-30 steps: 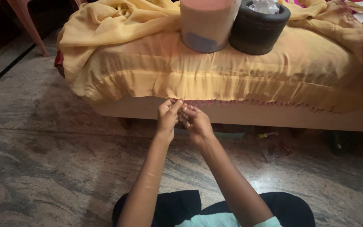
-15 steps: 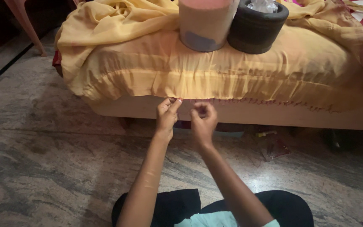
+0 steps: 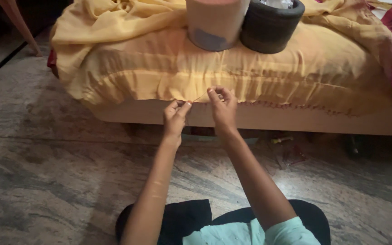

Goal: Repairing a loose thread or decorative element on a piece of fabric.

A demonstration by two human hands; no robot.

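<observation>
Pinching grips are working the hanging hem of the yellow cloth on the bed: left hand is closing on the hem edge, right hand is drawing a fine thread taut between them. Small trim beads are showing along the hem rightward — leftward, it is looking bare.

place: home bedroom | evidence: low bed draped in yellow cloth above the hands | polished stone floor below them
</observation>
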